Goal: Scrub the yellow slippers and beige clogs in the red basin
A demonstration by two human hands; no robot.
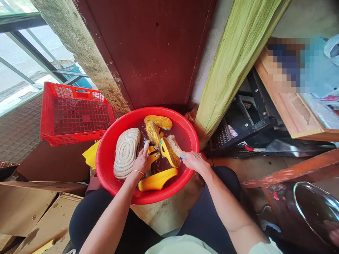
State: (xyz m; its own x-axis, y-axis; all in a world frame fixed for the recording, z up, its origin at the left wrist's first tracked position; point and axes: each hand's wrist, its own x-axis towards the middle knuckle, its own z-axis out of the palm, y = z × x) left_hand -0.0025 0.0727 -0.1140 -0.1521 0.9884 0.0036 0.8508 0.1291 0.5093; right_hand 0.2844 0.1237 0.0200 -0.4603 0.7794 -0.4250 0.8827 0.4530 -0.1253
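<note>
A red basin (106, 176) of dark water stands between my knees. My right hand (195, 161) is closed around the blue end of a scrub brush (174, 145). Its pale bristles lie against a yellow slipper (167, 152) tilted on edge. My left hand (142, 161) is closed on a slipper with a yellow, black-marked strap (153, 153) and a pale edge; its fingertips are partly hidden. Left of that hand lies a cream slipper (126, 153) with its ringed sole up. More yellow slippers (158, 121) float at the back, and another yellow slipper (158, 179) lies in front.
A red plastic crate (76, 113) stands at the left, above cardboard boxes (50, 218). Behind the basin rises a dark red door (148, 53). A green curtain (233, 63) hangs at the right, beside a black metal frame (246, 116) and a wooden table (299, 109).
</note>
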